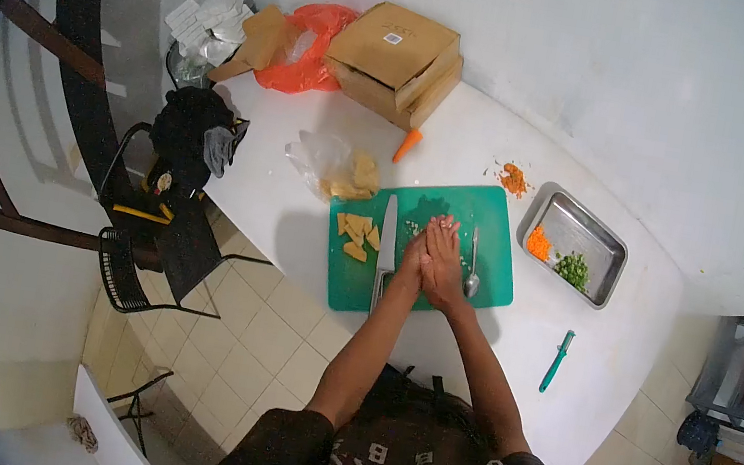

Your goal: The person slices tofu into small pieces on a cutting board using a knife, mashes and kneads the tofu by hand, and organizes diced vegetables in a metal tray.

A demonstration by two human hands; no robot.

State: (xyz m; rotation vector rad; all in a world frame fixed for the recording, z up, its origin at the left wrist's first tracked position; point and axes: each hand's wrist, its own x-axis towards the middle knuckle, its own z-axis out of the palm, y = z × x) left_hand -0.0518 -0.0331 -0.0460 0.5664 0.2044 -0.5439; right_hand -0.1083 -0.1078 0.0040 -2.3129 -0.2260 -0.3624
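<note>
My left hand [413, 257] and my right hand [442, 258] are pressed palm to palm above the green cutting board [346, 272]. The right hand's fingers lie stretched out over the left hand, whose fingers are partly hidden. Whether anything small lies between the palms does not show. Small white chopped bits [411, 229] are on the board beside the hands. Left of my hands lies a knife [387, 235], blade pointing away from me. Light-brown cut pieces [357, 228] rest farther left. A metal spoon [473, 273] lies just right of my right hand.
A metal tray [598, 231] holds chopped orange bits [539, 242] and chopped green pieces [572, 270]. Nearby are orange shavings [514, 179], a green peeler [556, 361], a carrot piece [407, 146], a plastic bag [323, 161], cardboard boxes [396, 47] and a red bag [305, 71].
</note>
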